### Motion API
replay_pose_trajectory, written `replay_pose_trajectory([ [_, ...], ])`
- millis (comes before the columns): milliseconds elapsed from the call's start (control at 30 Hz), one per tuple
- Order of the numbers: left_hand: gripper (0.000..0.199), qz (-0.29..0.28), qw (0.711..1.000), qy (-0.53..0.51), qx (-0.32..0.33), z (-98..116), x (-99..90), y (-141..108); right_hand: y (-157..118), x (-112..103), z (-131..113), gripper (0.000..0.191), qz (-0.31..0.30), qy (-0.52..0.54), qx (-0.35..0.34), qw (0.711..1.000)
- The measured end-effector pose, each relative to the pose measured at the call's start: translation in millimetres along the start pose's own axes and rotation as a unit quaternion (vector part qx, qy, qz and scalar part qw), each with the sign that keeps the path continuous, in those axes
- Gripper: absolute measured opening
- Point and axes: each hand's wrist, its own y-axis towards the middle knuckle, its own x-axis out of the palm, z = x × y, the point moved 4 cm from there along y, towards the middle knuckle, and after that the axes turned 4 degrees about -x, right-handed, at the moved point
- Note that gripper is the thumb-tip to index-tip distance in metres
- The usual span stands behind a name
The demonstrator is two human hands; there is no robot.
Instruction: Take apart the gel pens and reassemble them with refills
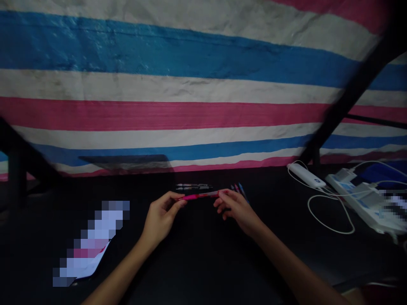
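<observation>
A pink pen (pixel 201 196) lies level between my two hands above a dark table (pixel 203 254). My left hand (pixel 161 217) pinches its left end with thumb and fingers. My right hand (pixel 235 208) grips its right end. Just behind the pen, two or three silvery pens (pixel 193 186) lie side by side on the table. A few more pens, red and blue (pixel 241 189), stick out from behind my right hand.
A striped blue, white and pink tarp (pixel 190 84) hangs behind the table. At the right lie a white power bank (pixel 307 176) with a white cable (pixel 330 220) and white and blue boxes (pixel 365 199). A blurred paper (pixel 92 241) rests at the left.
</observation>
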Motion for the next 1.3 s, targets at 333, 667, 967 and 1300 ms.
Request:
replay_pose_trajectory([
  [333,0.016,-0.007,0.999,-0.044,-0.026,1.4,1.7,1.7,0.8,0.0,-1.4,0.026,-0.004,0.003,-0.023,1.000],
  [667,0.017,-0.014,0.999,-0.040,-0.032,-1.3,3.6,1.2,0.5,-2.7,-6.6,0.032,0.035,0.022,-0.049,0.998],
  [967,0.017,-0.027,0.998,-0.047,-0.032,2.4,5.9,1.4,4.6,-5.2,-3.5,0.021,0.050,-0.005,-0.105,0.993],
  [1300,0.028,-0.036,0.999,0.016,-0.011,11.5,3.9,0.7,4.2,-3.6,-10.8,0.015,0.007,-0.022,-0.159,0.987],
])
